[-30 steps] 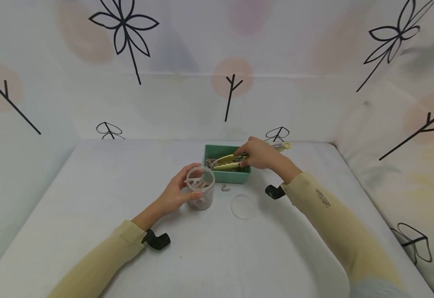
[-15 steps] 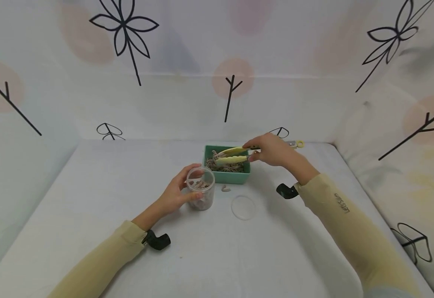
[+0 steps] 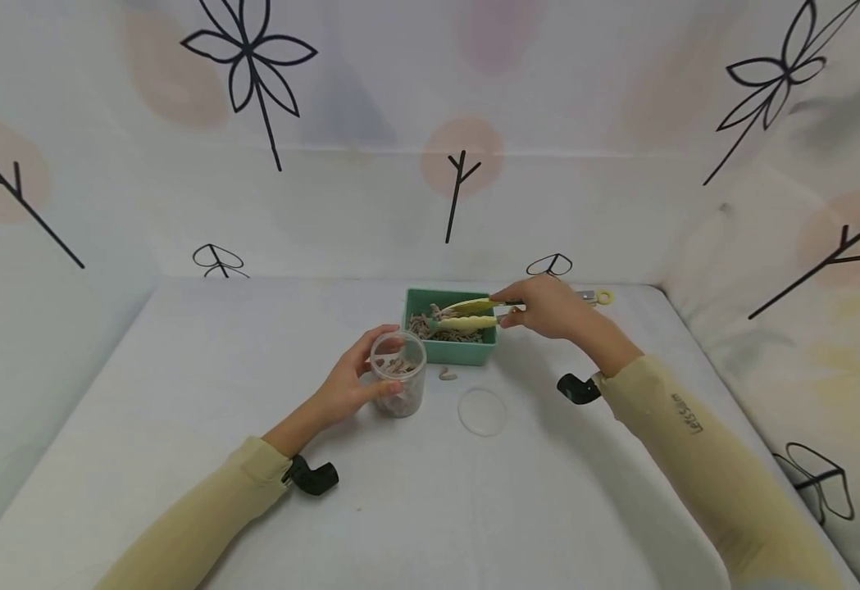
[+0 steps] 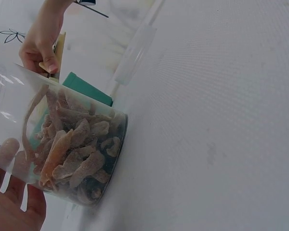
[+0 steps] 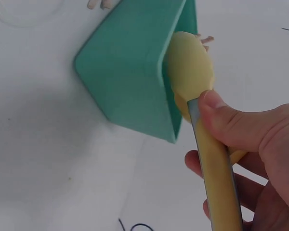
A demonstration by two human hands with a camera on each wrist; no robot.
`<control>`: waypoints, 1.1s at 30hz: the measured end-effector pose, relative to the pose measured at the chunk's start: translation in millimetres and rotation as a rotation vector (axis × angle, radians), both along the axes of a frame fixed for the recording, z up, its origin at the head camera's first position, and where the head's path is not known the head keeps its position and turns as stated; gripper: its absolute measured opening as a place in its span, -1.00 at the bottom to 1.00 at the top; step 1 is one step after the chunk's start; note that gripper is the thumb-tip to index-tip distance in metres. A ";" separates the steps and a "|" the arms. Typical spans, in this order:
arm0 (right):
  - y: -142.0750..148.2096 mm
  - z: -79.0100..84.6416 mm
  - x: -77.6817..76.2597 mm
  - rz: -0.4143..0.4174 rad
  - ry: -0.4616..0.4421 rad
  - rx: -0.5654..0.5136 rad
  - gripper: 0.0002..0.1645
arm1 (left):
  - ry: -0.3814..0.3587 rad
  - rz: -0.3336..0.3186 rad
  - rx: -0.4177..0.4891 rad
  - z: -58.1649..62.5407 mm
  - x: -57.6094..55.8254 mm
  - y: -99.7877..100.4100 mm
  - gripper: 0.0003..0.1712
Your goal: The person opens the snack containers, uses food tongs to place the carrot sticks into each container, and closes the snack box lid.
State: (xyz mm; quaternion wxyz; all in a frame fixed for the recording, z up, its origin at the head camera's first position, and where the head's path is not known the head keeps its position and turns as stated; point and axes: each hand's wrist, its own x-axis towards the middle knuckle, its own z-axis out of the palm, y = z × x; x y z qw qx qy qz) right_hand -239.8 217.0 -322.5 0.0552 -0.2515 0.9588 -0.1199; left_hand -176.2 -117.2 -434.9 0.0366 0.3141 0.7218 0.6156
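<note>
My left hand grips a clear plastic jar that stands upright on the table. Dried, brownish-pink strips fill its lower part in the left wrist view. With the right hand I hold yellow tongs by their arms. Their tips reach into a green rectangular box behind the jar, among many similar strips. In the right wrist view the tongs' broad yellow head dips past the box rim, and bits of strip poke out beyond it.
One loose strip lies on the white table in front of the box. A round clear lid lies flat to the right of the jar. Patterned cloth walls enclose the table at the back and sides.
The tongs have drawn back to the right, rising a little and then lowering, with strips at their tips. The left hand and the jar stay where they were.
</note>
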 end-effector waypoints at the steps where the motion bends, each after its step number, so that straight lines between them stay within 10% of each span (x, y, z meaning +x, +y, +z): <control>1: 0.6 2.2 0.4 0.003 0.004 -0.007 -0.46 | -0.001 0.002 -0.003 0.0 -0.1 0.1 -0.06; 20: -12.5 61.7 36.4 0.189 0.001 -0.238 -0.47 | -0.013 0.008 -0.012 1.3 1.8 -0.1 -0.09; 33: -42.3 49.2 43.8 0.300 -0.120 -0.184 -0.41 | -0.040 0.020 -0.039 1.6 1.4 -0.1 -0.09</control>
